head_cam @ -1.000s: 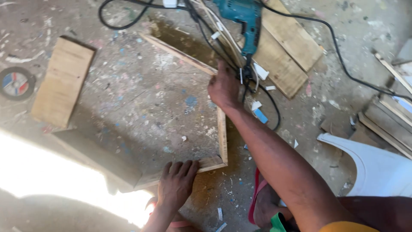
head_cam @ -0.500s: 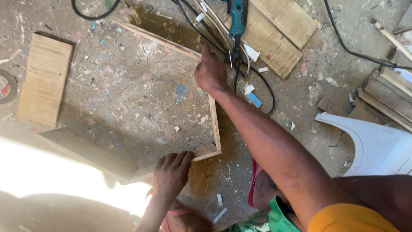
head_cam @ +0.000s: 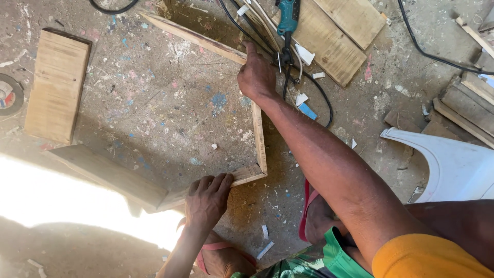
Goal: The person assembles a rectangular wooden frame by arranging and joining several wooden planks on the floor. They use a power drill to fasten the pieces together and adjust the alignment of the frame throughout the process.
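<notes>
I'm over a dusty concrete floor [head_cam: 154, 103] flecked with paint. A square wooden frame [head_cam: 260, 139] lies on it mid-frame. A short plank [head_cam: 56, 85] sits at upper left, beside a tape roll [head_cam: 9, 93] on the left edge. 2 boards [head_cam: 334, 36], a teal drill [head_cam: 288, 18] and black cables [head_cam: 314, 87] lie along the top. A white plastic chair [head_cam: 453, 164] stands at right.

A rough carpentry workshop: a paint-flecked concrete floor [head_cam: 154, 103] carries a wooden frame [head_cam: 259, 139], with loose planks [head_cam: 329, 44] and a teal power drill [head_cam: 288, 18] just beyond it.
</notes>
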